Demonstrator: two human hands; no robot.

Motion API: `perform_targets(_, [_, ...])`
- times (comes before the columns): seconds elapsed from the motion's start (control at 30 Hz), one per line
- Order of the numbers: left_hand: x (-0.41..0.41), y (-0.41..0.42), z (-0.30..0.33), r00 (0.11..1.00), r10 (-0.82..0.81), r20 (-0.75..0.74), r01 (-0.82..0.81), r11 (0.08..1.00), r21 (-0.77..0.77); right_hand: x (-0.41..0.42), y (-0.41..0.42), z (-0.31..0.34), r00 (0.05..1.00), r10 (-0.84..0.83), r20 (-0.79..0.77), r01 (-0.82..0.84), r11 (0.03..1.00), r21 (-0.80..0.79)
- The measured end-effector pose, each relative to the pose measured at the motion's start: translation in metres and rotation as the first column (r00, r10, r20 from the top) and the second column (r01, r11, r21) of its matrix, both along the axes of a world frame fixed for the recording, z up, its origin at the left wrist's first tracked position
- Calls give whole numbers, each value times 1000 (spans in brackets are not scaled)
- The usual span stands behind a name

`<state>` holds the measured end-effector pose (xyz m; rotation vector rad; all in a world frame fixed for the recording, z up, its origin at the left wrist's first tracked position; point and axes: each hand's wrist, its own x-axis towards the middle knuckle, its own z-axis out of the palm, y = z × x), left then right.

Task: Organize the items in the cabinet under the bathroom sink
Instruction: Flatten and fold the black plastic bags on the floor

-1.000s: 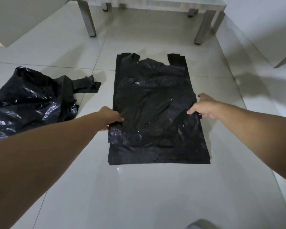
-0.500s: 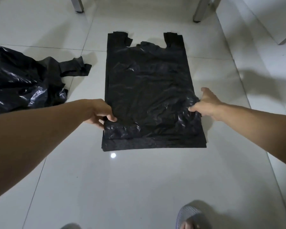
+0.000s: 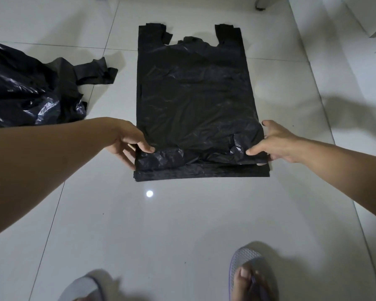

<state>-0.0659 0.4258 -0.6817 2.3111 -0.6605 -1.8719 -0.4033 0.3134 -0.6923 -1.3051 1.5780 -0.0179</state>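
Note:
A flat stack of black plastic bags [image 3: 193,101] lies spread on the white tiled floor, handles pointing away from me. My left hand [image 3: 128,142] pinches the top bag's lower left corner, thumb on top and fingers under the edge. My right hand [image 3: 274,142] grips the lower right corner the same way. The top bag's bottom edge is crumpled and pulled up a little from the layers beneath.
A crumpled heap of black plastic bags [image 3: 28,85] lies on the floor at the left. My two feet in grey sandals [image 3: 248,274] stand at the bottom of the view. A table leg [image 3: 261,3] and a white cabinet corner [image 3: 373,16] sit at the far edge.
Both hands have slid down the bag's sides toward its bottom corners and taken hold there. The camera has tilted down, bringing my feet into view.

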Motion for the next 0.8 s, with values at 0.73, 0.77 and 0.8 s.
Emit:
perform_targets(0.73, [-16,37,-16,961,100,259,-54,983,-177,-32,16,-19,997,18,-70,-36,962,-270])
perform_targets(0.77, [-17,39,-18,957,86,277,-39,984,-171,-34,18,-20,996,35,-85,-58,957,-284])
perform_targets(0.8, [-18,41,-19,952,73,297,-23,986,-168,-35,20,-21,995,47,-92,-72,953,-295])
